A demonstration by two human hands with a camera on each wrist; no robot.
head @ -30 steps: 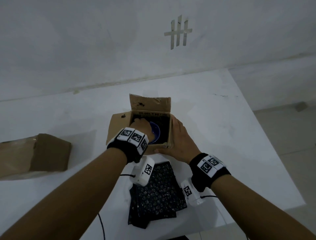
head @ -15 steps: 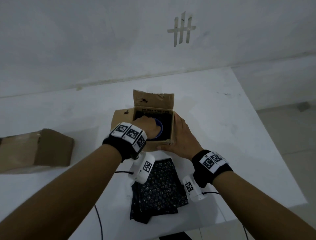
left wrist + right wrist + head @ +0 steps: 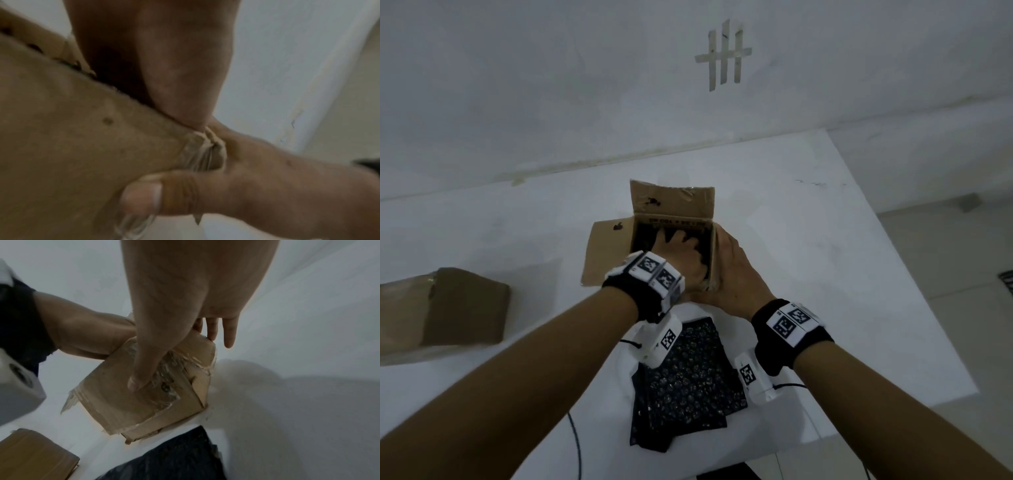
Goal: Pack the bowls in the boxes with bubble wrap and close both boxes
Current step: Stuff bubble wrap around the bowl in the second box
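An open cardboard box (image 3: pixel 671 202) stands mid-table with its back and left flaps up. My left hand (image 3: pixel 676 248) reaches down inside it, fingers spread over the dark contents; the bowl is hidden beneath it. My right hand (image 3: pixel 734 272) grips the box's near right corner. In the right wrist view its thumb (image 3: pixel 141 369) presses the taped near face of the box (image 3: pixel 123 394) while the fingers lie along the right side. The left wrist view shows my left hand's palm (image 3: pixel 164 56) dipping over the box wall (image 3: pixel 72 129).
Black bubble wrap sheets (image 3: pixel 688 377) lie between the box and the table's near edge. A second cardboard box (image 3: pixel 448 308) sits at the far left. The white table (image 3: pixel 859 274) ends close on the right, and a wall runs behind it.
The blue bowl showed under my left hand earlier; now that hand has reached further in with fingers spread and covers it. The right hand stays on the box corner.
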